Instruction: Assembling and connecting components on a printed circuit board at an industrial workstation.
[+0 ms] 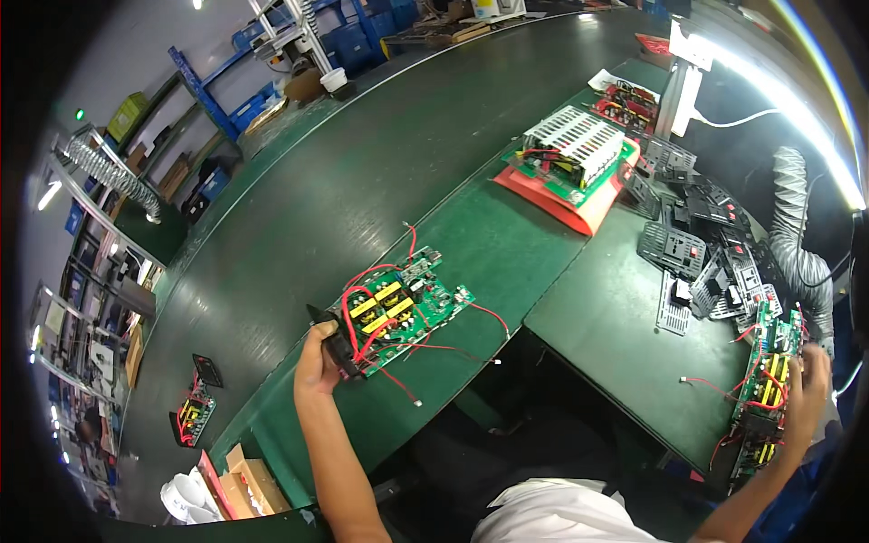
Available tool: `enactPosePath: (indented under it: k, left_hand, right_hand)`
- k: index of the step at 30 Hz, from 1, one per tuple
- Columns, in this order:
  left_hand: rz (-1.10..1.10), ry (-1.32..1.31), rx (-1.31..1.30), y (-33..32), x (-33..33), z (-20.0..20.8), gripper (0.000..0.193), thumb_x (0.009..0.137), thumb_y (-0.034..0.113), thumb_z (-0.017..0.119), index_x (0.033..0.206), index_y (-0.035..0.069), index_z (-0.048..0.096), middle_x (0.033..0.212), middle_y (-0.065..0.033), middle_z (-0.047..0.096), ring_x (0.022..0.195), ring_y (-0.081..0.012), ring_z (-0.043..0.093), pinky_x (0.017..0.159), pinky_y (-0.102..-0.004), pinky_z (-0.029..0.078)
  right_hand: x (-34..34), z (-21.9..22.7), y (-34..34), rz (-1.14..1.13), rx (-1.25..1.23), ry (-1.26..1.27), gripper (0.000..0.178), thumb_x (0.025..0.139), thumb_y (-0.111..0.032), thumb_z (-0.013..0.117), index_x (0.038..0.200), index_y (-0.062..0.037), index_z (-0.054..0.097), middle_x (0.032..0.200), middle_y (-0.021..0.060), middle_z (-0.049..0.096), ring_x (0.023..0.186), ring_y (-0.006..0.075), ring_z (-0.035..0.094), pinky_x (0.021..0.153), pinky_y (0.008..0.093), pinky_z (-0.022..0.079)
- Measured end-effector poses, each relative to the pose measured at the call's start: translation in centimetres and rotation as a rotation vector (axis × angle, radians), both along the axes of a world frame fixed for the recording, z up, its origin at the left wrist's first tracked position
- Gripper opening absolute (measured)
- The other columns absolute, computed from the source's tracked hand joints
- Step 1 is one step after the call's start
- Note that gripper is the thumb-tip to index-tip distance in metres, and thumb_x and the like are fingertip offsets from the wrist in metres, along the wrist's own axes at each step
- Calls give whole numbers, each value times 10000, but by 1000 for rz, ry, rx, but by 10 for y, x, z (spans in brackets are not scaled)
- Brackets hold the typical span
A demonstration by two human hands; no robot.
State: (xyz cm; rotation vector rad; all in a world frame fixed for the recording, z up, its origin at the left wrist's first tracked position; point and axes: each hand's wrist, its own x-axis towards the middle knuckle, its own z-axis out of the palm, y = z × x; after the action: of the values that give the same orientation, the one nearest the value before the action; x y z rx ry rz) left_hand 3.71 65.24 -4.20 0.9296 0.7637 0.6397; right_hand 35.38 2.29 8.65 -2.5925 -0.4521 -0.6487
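My left hand (317, 360) is closed on the black end panel (342, 351) of a green circuit board (398, 308). That board lies on the green bench with yellow-banded transformers and red wires trailing from it. At the far right, my right hand (808, 389) is closed at the edge of another green circuit board (774, 380), also fitted with yellow-banded parts. Part of its grip is hidden behind the fingers. Below that board, a further similar board (756, 452) sits near the bench's front edge.
Black slotted panels (701, 240) are heaped at the right, beside a silver flexible duct (792, 217). A white perforated housing (575, 145) rests on boards over a red pad (552, 201). A small assembly (195, 407) sits on the dark belt (235, 299); a cardboard box (253, 484) stands lower left.
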Motion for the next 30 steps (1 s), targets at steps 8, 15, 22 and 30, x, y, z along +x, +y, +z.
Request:
enactPosePath:
  k: [8,15,22,30]
  left_hand:
    - [-44,128,-6,9,-15,2,699,910,664,587,1269,64,608,1171,-99,683,1016,-219,669,880,-387,563]
    - [-21,285,32,9,-15,2,751,916,686,566,1261,19,601,1128,-69,663,955,-169,649,753,-356,564]
    - [8,470,171,9,-20,10,763,928,668,560,1224,-34,613,1031,-58,633,874,-149,593,759,-325,520]
    - [-29,565,248,9,-20,12,784,926,697,531,1148,-43,661,1051,-85,656,905,-173,604,792,-340,522]
  right_hand:
    - [-24,-70,328,947,-31,389,376,845,-182,773,1154,-25,629,1045,152,656,993,308,663,843,394,529]
    - [-61,-125,450,1434,-83,104,569,828,-193,769,1329,-76,528,1375,210,482,1242,399,515,995,462,462]
    - [-85,-142,483,1581,-128,-253,324,792,-84,729,1103,-84,637,1370,183,506,1290,355,500,1013,492,436]
    - [-78,-154,478,1561,358,217,190,826,17,714,992,-26,632,1207,173,614,1043,339,643,850,384,530]
